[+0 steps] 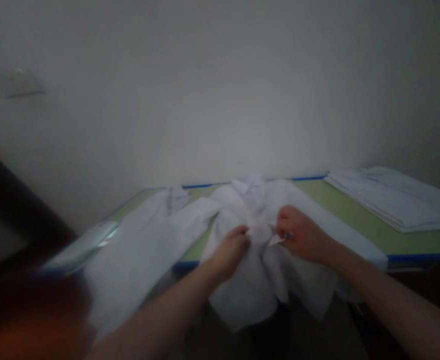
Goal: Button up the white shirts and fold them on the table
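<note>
A white shirt (242,295) lies partly on the green table (313,192), its collar end toward the wall and its lower part hanging over the near edge. My left hand (232,252) is closed, pinching the shirt's cloth near the middle. To its right, my right hand (303,235) also grips the shirt, with a small corner of cloth sticking out below the fingers. Between the hands the fabric is bunched in folds. Dim light and blur hide finer detail such as buttons.
Another white garment (137,250) is spread on the left and hangs over the front edge. Folded white cloth (400,197) is stacked at the right. A shiny flat packet (82,245) lies at the far left. Behind the table rises a pale wall (220,100).
</note>
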The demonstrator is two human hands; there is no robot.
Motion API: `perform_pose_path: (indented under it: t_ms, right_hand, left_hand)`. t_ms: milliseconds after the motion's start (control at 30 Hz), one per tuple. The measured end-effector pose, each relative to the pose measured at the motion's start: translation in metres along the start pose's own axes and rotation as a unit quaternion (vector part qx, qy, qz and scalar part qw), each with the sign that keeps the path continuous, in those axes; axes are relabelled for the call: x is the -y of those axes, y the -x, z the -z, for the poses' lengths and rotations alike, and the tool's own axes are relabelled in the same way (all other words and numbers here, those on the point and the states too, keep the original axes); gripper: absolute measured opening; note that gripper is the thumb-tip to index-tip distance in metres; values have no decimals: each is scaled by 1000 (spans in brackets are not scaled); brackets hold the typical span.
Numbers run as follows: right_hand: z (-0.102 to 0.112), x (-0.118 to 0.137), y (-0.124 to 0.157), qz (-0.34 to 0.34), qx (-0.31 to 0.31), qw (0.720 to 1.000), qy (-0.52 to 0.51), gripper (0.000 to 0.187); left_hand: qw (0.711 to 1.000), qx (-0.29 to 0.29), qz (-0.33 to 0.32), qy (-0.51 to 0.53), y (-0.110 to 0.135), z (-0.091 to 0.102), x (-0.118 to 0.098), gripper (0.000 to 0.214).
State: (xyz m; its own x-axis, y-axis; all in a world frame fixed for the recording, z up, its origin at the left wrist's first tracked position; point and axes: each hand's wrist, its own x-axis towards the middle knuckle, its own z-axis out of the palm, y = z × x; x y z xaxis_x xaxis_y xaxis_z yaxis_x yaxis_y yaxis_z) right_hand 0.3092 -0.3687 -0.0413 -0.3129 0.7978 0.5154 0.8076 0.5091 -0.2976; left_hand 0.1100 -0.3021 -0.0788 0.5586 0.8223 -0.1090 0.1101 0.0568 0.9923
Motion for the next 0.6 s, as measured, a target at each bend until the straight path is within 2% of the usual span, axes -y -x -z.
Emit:
perform_pose_path:
  t_ms: [100, 167, 267, 367, 467, 533, 600]
  right_hand:
    - [-6, 9, 10, 50, -9, 993, 105, 12]
    - [-7, 13, 17, 91, 26, 982, 164, 17]
    - [-7, 15, 31, 116, 96, 969, 193, 18]
    - [-6, 18, 47, 85, 148, 969, 177, 15]
    - [-3, 23, 60, 16, 174, 975, 135, 12]
    - [-1, 25, 66, -35, 173, 979, 98, 11]
    - [-1, 27, 69, -71, 164, 982, 60, 10]
  left_hand:
    - [994, -29, -75, -78, 9, -5, 7, 13]
    - [983, -19, -115, -145, 16, -5, 10, 16]
    - [964, 15, -120, -238, 26, -3, 12, 16]
    - [936, 29, -112, -331, 34, 4, 14, 11]
    - [884, 38, -112, -452, 41, 11, 16, 12]
    - [845, 47, -118, -519, 45, 14, 20, 26]
    - [830, 52, -120, -542, 48, 13, 25, 46]
